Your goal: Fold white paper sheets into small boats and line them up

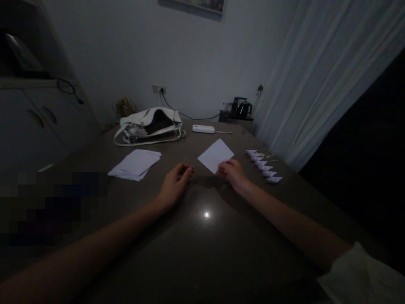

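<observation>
A white square sheet of paper [215, 154] is turned cornerwise in the middle of the table. My right hand [232, 172] pinches it at its near right edge, with the fingertips partly out of sight. My left hand [177, 179] rests to the left, apart from the sheet, its fingers loosely curved and the thumb away from them; nothing shows in it. Further left lies a loose stack of white paper sheets [136, 164]. To the right of my right hand, several small folded paper boats [265, 167] run in a slanting row.
The dark, glossy table [202, 245] reflects a bright light. Toward its far side are a white handbag [152, 124] and a white power bank [203, 129] with a short cable. Behind stand a black kettle [243, 109] and the wall; a pale curtain [297, 84] hangs on the right.
</observation>
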`<state>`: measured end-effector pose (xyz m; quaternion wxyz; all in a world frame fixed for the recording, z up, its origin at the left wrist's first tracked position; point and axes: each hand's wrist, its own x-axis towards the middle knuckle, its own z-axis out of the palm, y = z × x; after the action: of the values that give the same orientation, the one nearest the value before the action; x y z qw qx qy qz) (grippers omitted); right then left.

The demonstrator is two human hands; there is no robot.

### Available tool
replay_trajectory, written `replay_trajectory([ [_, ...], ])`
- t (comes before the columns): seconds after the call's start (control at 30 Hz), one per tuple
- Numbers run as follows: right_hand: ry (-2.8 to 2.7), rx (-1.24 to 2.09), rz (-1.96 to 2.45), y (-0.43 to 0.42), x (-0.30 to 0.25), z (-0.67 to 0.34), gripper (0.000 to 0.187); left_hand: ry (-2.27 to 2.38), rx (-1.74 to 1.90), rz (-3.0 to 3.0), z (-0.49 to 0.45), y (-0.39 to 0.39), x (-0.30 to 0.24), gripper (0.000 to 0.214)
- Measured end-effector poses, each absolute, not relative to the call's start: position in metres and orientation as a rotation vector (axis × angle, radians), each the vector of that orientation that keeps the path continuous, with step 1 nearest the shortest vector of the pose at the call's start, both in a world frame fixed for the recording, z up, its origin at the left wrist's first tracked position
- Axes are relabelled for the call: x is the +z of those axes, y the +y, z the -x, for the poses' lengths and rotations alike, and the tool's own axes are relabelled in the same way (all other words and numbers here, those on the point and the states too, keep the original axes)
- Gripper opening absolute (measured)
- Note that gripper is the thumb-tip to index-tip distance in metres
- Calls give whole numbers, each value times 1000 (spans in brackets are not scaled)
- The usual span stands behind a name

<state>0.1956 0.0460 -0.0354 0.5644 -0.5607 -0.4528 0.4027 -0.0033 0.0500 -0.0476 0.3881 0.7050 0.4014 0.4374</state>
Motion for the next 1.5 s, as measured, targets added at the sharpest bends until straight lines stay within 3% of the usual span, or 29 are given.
replay_trajectory([
  [0.17, -1204, 1089, 1293, 36, -49, -194, 4, 951, 1042, -1665, 2, 56, -49, 46],
  [0.37, -1397, 1209, 1131, 30, -51, -195, 11, 923, 909, -1767, 4, 54, -47, 28],
  [0.53, -1322, 1273, 1113, 30, -53, -198, 21, 975, 853, -1775, 4, 49, -39, 32],
  [0.7, -1202, 1241, 1088, 31, -54, -196, 25, 950, 864, -1691, 5, 51, -44, 42],
  [0.9, -1166, 1249, 1035, 31, -53, -196, 19, 933, 892, -1557, 5, 52, -46, 33],
  [1.5, -1657, 971, 1115, 20, -51, -191, 22, 982, 756, -1897, 5, 51, -44, 37],
])
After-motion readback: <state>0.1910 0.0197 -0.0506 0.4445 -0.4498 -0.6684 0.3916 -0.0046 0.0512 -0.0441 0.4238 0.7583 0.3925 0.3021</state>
